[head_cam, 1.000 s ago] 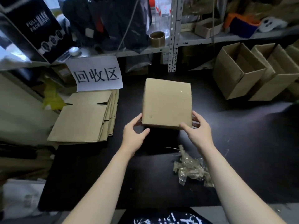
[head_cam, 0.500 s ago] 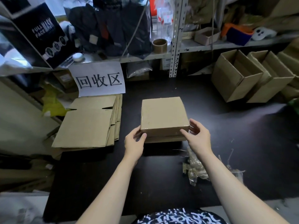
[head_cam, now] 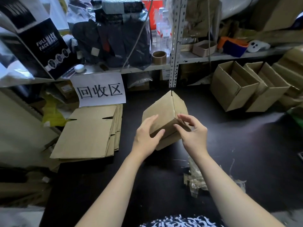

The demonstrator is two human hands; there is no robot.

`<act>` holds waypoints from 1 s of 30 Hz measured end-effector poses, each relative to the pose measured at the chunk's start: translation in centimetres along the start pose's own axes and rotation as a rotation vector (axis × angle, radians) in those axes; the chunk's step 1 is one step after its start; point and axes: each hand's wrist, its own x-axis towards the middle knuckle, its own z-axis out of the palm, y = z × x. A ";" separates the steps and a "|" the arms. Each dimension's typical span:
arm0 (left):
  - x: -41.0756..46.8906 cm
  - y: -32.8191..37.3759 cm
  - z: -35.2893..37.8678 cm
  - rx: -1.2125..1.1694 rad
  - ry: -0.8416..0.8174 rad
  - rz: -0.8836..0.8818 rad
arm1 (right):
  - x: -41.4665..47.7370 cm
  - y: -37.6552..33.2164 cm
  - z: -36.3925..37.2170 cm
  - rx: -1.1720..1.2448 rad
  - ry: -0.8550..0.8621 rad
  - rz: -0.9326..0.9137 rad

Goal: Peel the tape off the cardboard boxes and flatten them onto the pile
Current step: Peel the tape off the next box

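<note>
Box [head_cam: 165, 112] mid-table — flattened pile [head_cam: 88, 133] left, open boxes [head_cam: 236, 86] right-rear.

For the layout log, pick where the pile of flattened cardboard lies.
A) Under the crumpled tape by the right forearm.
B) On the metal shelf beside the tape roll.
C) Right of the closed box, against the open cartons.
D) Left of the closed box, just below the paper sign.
D: the flattened cardboard pile lies left of the closed box, its far edge just under the paper sign.
</note>
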 end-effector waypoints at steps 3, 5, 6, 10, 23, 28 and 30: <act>0.3 0.8 0.6 -0.029 -0.002 -0.015 | 0.3 -0.3 0.8 -0.059 -0.068 -0.108; 0.2 0.8 0.6 -0.002 0.036 -0.015 | 0.0 -0.3 1.2 -0.063 -0.112 -0.128; 0.2 0.7 0.4 0.013 0.058 -0.018 | -0.1 -0.3 1.2 -0.048 -0.135 -0.119; 0.3 0.9 0.0 -0.016 0.105 -0.075 | -0.1 0.2 1.1 -0.107 -0.169 -0.164; 0.5 2.2 -0.3 -0.073 0.272 -0.070 | -0.6 1.4 1.9 -0.241 -0.122 -0.264; 0.1 1.5 0.7 -0.106 0.291 -0.167 | -0.3 1.5 1.8 -0.313 -0.140 -0.355; 0.0 1.2 1.2 -0.102 0.308 -0.165 | -0.6 1.9 1.8 -0.327 -0.132 -0.355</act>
